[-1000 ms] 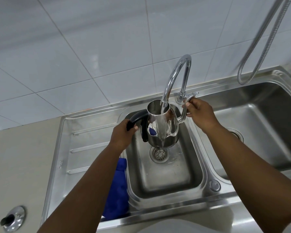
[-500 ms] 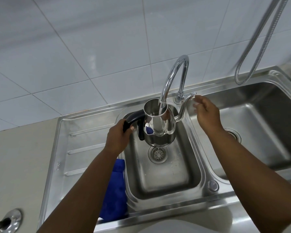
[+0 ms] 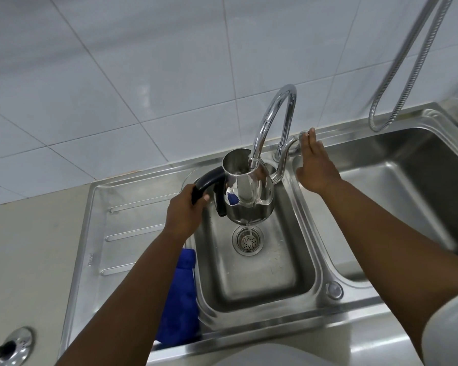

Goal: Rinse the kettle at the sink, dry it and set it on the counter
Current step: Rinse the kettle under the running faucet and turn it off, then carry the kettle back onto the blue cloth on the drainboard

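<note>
Your left hand (image 3: 186, 207) is wrapped around the black handle (image 3: 206, 180) of the kettle (image 3: 246, 196), gripping it near the bend, and it holds the steel body up over the small basin (image 3: 275, 281) at the centre of the frame, clear of the basin floor. The kettle sits upright with its open mouth right under the tip of the tap (image 3: 273, 120), whose curved spout arches down from the middle of the frame into the opening. A thin stream of water (image 3: 247, 229) falls from below the kettle onto the drain (image 3: 248, 240) directly beneath it (whether it spills over the rim or runs down the outside, the reflections make it hard to say). Your right hand (image 3: 315, 165) is open and flat, fingers together and pointing up, grasping nothing; its fingertips lie against or just beside the tap lever (image 3: 303, 133) at the tap's base. A blue cloth (image 3: 180, 299) lies at lower centre-left, on the draining board (image 3: 122, 233) at the basin's left edge, partly under your left forearm. The large basin (image 3: 407, 186) fills the right side of the frame, and a ribbed metal hose (image 3: 397, 96) loops down the tiled wall (image 3: 117, 75) at the upper right. The beige counter (image 3: 29, 260) runs along the left side, with a round metal fitting (image 3: 15, 344) set in it at the lower left corner. A pale curved shape at the bottom edge is too close to make out.
</note>
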